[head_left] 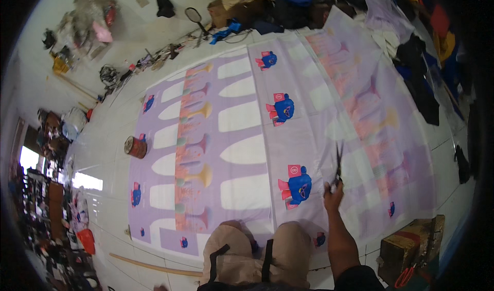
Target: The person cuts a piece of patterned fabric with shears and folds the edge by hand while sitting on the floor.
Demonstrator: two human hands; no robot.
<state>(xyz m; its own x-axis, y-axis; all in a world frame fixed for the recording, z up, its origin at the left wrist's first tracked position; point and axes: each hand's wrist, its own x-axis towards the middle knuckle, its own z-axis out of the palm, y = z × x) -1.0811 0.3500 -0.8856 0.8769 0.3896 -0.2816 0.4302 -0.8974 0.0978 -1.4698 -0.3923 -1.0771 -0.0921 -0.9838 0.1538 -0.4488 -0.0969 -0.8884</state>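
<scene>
My right hand (333, 194) is closed round the handles of a pair of dark scissors (338, 160), whose blades point away from me over the cloth. Under them spreads a large sheet of printed fabric (319, 137), lilac with white shapes, orange bands and blue cartoon figures. One blue figure (298, 188) lies just left of the scissors. At the bottom edge, only a sliver of my left hand (160, 288) shows, and its fingers are hidden. My knees (231, 239) are at the near edge of the fabric.
A rusty tin can (136, 147) stands on the fabric's left side. A wooden stick (154, 265) lies near left. At the near right is a worn cardboard box (411, 244) with red-handled scissors (405, 277) beside it. Heaped cloth (386, 18) lines the far right.
</scene>
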